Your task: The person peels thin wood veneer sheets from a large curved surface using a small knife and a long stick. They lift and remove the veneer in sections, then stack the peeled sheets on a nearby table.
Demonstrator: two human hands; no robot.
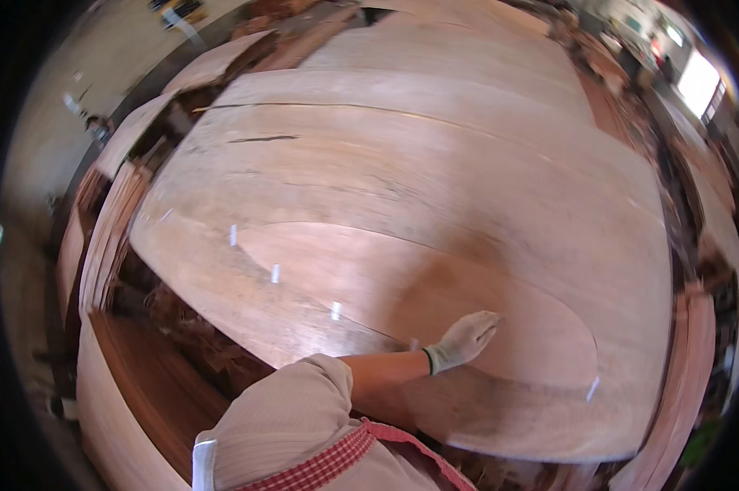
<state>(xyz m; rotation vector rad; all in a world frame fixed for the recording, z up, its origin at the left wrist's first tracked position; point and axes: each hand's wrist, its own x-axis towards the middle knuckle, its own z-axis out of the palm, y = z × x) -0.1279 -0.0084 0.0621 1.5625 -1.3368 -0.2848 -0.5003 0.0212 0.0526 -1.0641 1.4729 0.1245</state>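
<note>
A white glove with a dark green cuff covers my left hand (465, 340). My left arm reaches across to the right, and its stretched fingers rest on or just above a long oval, pale reddish sheet of thin wood (328, 258), with nothing visible in them. This sheet lies on a larger, lighter wood sheet (549, 204). Short white strips (275, 273), looking like tape, sit along its near edge, and another white strip (592, 389) is at its right end. A shadow falls over the sheet's middle. My right hand is out of view.
Stacks of thin wood sheets stand at the left (112, 237) and right (687, 352). Broken wood scraps (193, 331) lie beside the near left edge. The large sheet has a long split (353, 106) and a dark crack (263, 139) toward its far side.
</note>
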